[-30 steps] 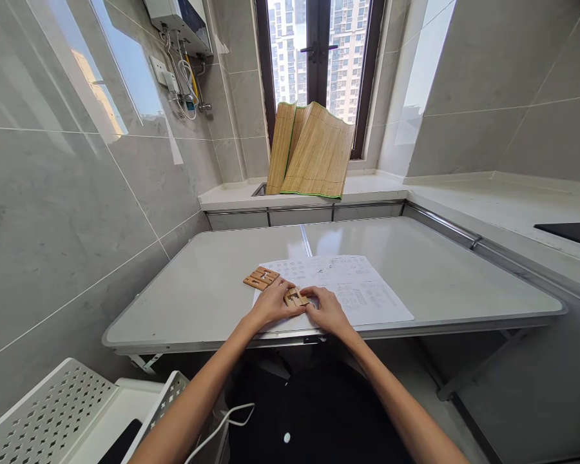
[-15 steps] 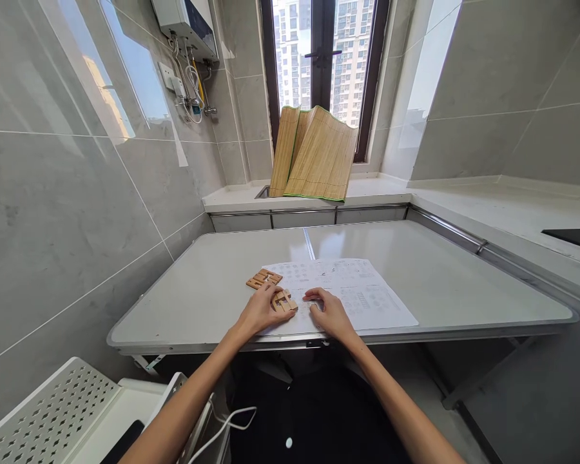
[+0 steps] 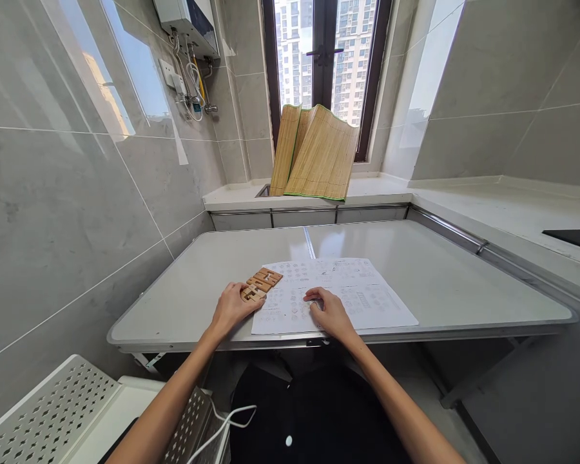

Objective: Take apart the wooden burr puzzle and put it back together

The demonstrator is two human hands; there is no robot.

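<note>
Small wooden puzzle pieces (image 3: 253, 293) with cut-out slots are gripped between the thumb and fingers of my left hand (image 3: 232, 304), low over the table at the left edge of the paper. Just beyond them lies a flat wooden slotted piece (image 3: 265, 278), close to or touching the held ones. My right hand (image 3: 327, 310) rests on the printed paper sheet (image 3: 372, 296) with its fingers curled and thumb and forefinger apart. Nothing shows between those fingers. Rows of small diagrams cover the sheet; my right hand hides part of them.
The white folding table (image 3: 464, 283) meets a counter (image 3: 391, 190) at the back. A folded bamboo mat (image 3: 321, 154) leans by the window. At lower left stand a white perforated rack (image 3: 53, 412) and a white cable (image 3: 222, 428).
My left hand has moved left with the wooden puzzle pieces, from the middle of the paper to beside the flat slotted piece. My right hand has stayed in place.
</note>
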